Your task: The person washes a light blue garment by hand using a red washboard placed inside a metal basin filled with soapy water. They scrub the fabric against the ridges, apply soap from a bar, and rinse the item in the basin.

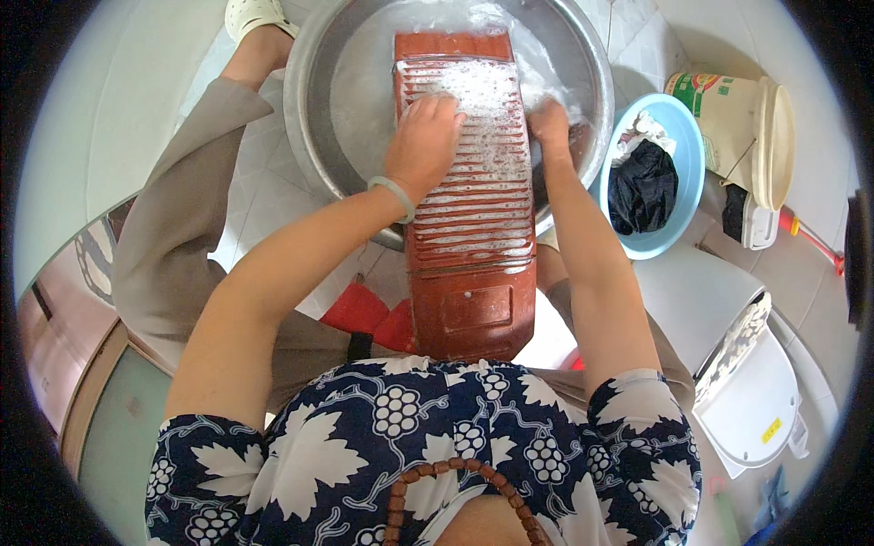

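A reddish-brown washboard (471, 225) leans from my lap into a large metal basin (321, 157) of soapy water (365, 89). Suds (481, 85) coat its ridges. My left hand (427, 140), with a pale bangle (392, 194) at the wrist, lies over the board's left part with fingers bent. Whether anything is under that palm is hidden. Beside the board's right edge, my right hand (550, 126) is lowered to the water with its fingers curled. Foam or wet whitish cloth (539, 65) shows just beyond it; I cannot tell which, or whether the hand grips it.
Right of the basin stands a light blue plastic tub (689, 170) holding black cloth (642, 188) and white cloth (649, 130). A cream bucket (737, 130) lies on its side behind it. A toilet (748, 403) is at my right, a glass-panelled door (123, 416) at my left.
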`<state>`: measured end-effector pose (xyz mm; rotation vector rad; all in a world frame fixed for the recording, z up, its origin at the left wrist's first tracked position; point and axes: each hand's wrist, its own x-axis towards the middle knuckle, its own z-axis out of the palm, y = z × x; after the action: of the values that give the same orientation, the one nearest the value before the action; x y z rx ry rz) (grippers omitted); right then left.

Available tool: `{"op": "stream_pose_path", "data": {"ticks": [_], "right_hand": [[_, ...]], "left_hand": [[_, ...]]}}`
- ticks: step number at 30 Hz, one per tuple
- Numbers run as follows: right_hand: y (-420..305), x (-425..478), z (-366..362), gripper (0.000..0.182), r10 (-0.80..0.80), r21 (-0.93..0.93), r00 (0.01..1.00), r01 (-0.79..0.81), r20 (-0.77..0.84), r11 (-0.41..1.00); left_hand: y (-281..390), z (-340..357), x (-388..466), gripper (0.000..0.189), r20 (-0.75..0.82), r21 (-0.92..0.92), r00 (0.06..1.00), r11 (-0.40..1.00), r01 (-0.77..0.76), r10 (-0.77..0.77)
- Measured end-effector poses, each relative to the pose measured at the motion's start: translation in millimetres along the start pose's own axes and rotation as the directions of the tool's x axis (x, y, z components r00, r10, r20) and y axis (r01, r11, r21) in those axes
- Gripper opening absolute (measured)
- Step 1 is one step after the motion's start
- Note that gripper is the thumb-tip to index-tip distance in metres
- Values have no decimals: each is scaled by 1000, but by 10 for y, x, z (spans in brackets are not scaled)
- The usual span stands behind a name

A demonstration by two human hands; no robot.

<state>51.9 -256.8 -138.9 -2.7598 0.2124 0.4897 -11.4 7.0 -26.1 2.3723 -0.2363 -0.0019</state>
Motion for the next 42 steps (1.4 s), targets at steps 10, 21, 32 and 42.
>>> {"op": "stream_pose_path", "data": {"ticks": [10,21,32,42], "right_hand": [[-842,-869,-1225,23,-256,523,950,312,-179,793],[-1066,-1727,-652,31,-329,437,894,438,-303,786],[-1352,-367,-414,25,-299,246,892,391,-339,887],[-1153,-1394,-393,35,-567,-74,809,562,-155,823]], "left_hand": [[-208,179,178,29,-121,-304,974,941,147,-191],[69,-178,-149,28,335,-151,925,980,-133,177],[-215,317,510,44,-64,183,998,983,23,-12],[65,-134,-393,42,246,66,955,980,-188,167]]}}
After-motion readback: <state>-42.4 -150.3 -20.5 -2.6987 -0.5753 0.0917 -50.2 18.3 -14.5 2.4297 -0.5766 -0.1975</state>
